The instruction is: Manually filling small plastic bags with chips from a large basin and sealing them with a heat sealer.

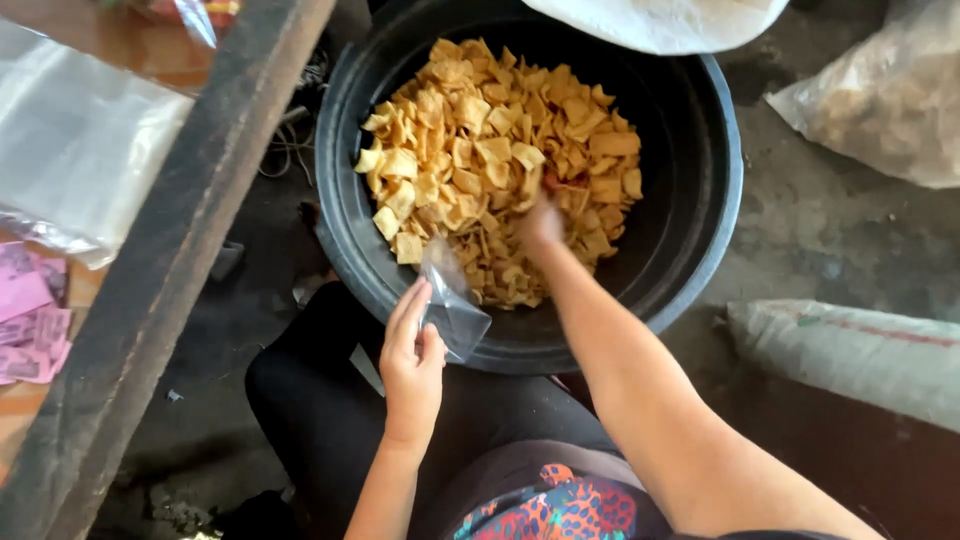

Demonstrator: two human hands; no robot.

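Note:
A large black tub [700, 230] sits on the ground in front of my knees, holding a heap of flat square yellow chips [480, 150]. My left hand [410, 365] holds a small clear plastic bag [455, 310] by its mouth over the tub's near rim. My right hand [540, 222] reaches into the heap, its fingers buried among the chips and blurred, so what it grips is hidden.
A dark wooden beam [180, 240] runs diagonally at left, edging a table with clear plastic bags [70, 150] and pink paper slips [25, 310]. A filled clear bag [890, 100] lies at top right, a white sack [850, 350] at right, and another white sack [660, 20] at the top.

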